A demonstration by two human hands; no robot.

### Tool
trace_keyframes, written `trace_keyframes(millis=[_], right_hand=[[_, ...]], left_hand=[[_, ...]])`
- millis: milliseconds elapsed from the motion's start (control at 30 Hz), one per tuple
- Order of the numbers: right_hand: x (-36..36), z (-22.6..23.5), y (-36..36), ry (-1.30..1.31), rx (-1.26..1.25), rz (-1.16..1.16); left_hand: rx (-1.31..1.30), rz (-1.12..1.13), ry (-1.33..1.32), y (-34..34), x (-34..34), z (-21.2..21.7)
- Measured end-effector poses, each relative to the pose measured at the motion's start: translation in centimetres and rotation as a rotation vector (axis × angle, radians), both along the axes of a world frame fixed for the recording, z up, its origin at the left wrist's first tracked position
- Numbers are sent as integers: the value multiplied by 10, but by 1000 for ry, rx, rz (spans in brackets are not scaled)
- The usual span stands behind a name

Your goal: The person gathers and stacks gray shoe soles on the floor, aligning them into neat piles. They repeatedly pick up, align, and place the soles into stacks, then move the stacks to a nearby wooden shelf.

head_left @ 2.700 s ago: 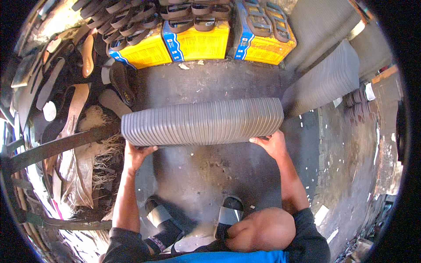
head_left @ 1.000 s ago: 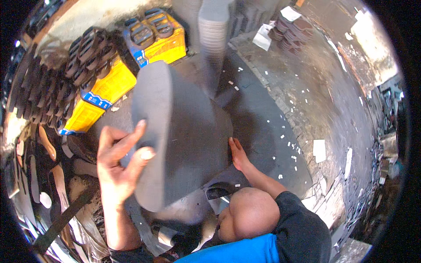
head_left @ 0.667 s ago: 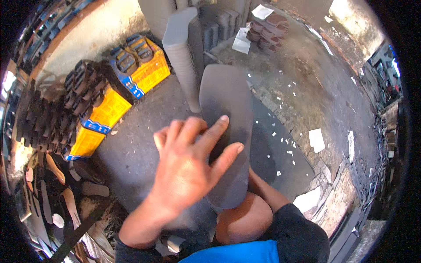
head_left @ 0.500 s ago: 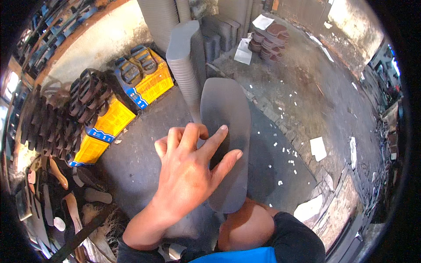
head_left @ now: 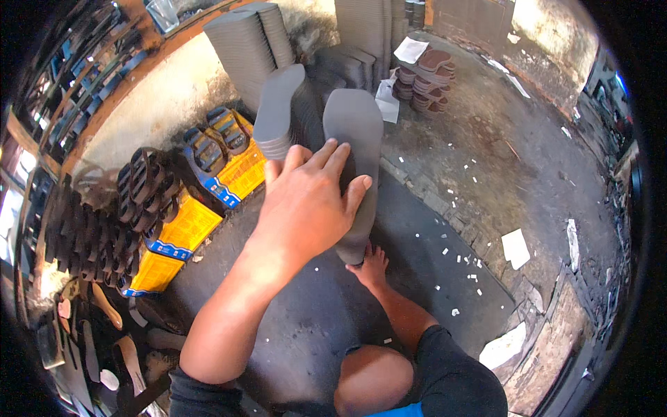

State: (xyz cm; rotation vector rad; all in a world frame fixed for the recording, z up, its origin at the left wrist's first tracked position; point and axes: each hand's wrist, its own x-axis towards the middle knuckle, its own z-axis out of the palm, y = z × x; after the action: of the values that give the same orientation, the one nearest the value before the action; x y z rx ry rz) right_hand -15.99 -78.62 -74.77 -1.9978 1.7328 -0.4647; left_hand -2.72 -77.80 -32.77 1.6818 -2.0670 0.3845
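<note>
A long grey shoe sole point(head_left: 353, 115) tilts away in front of me, its wide end up and its narrower end lower and farther off. Across its left side lies my left hand point(head_left: 306, 191), palm down. Two fingers stretch over its face, the thumb points to its right edge, and the other fingers bend over to the left. At the lower end, my right hand point(head_left: 370, 267) has its thumb against the sole and its fingers beside it, though part of the grip is hidden. Just left of the sole stands a tall stack of grey soles point(head_left: 278, 104).
Grey sole stacks point(head_left: 240, 45) stand along the back wall. Strapped sandals point(head_left: 146, 187) sit on yellow and blue boxes point(head_left: 187, 226) at left. Brown soles point(head_left: 434, 62) are piled at the far right, and paper scraps point(head_left: 515, 248) litter the floor. My bare knee point(head_left: 375, 382) shows below.
The sole has moved up and away, its lower end tipping farther off. My left hand has followed it upward with its fingers closer together. My right hand has come into sight at the lower end.
</note>
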Motion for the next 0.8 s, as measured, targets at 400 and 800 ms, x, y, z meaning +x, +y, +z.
trace_keyframes(millis=[400, 800], right_hand=[[48, 1, -121, -144, 52, -47], [35, 5, -148, -11, 298, 122]], left_hand=[[44, 165, -150, -108, 14, 4], [49, 103, 286, -118, 79, 36]])
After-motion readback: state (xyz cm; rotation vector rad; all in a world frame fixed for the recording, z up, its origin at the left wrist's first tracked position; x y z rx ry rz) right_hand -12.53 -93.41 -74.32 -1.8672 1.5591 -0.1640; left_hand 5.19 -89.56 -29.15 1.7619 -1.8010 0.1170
